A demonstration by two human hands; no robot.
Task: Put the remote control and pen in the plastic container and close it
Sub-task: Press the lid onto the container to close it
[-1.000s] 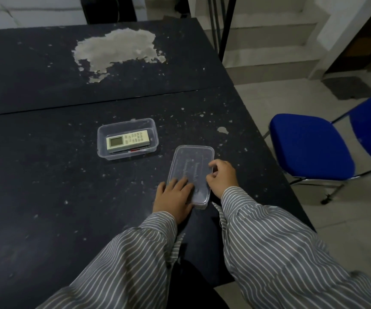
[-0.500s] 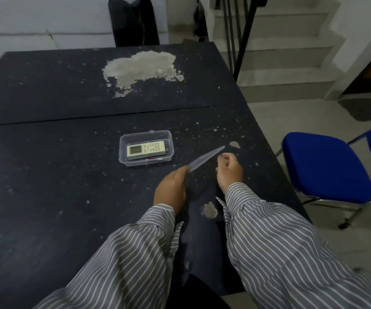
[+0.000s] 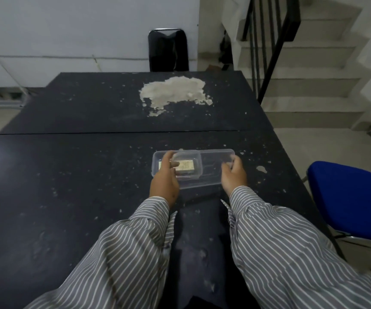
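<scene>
A dark desk (image 3: 68,175) fills the room's centre, its black top flecked with pale chips and scarred by a large bare patch (image 3: 173,92) where the coating has peeled away; a seam (image 3: 113,133) crosses it from side to side. Behind it, a black chair (image 3: 168,52) stands against a white wall (image 3: 68,30). To the right, pale stairs (image 3: 302,63) climb behind a black railing (image 3: 269,41). A blue folding chair (image 3: 354,197) sits just beside the desk's right edge on a light tiled floor (image 3: 313,141). Lighting is dim and even.
</scene>
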